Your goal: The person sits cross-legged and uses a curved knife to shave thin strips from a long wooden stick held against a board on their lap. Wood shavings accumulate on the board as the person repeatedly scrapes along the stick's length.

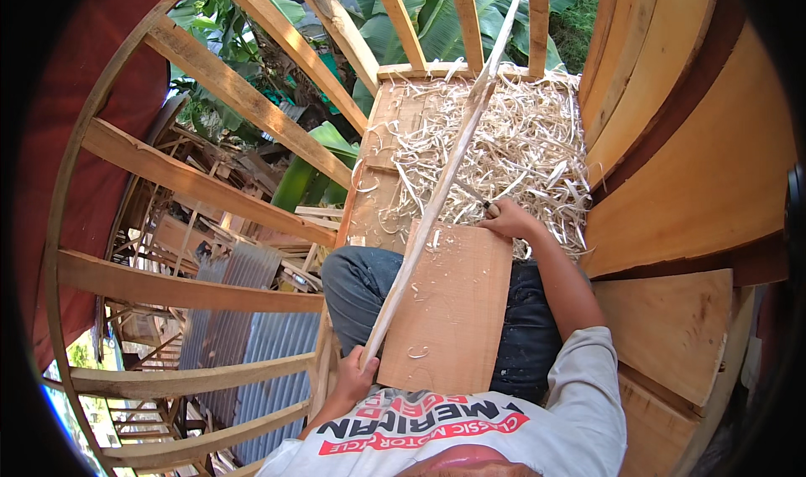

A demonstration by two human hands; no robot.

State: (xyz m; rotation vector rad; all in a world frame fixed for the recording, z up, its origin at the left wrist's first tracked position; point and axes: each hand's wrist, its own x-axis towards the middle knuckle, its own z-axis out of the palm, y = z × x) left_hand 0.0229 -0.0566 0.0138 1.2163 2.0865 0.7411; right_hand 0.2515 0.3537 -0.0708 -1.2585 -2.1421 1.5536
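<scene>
My left hand [357, 374], at my left hip, is closed round the lower end of a long pale wooden strip [434, 201]. The strip slants up and away to the far right, crossing the left side of a flat wooden board [457, 301] on my lap. In my right hand [510, 221], just past the board's far right corner, is a knife [475, 195] with a thin blade and a dark handle. Its blade points left toward the strip; whether it touches the wood I cannot tell. A few curled shavings lie on the board.
Curly wood shavings [520, 133] cover much of the planked floor [379, 212] ahead. Wooden slats [201, 183] form an open railing on the left and front. Wide wooden panels [688, 175] rise on the right. Below lie corrugated metal sheets [260, 334] and scrap timber; banana leaves [416, 23] grow beyond.
</scene>
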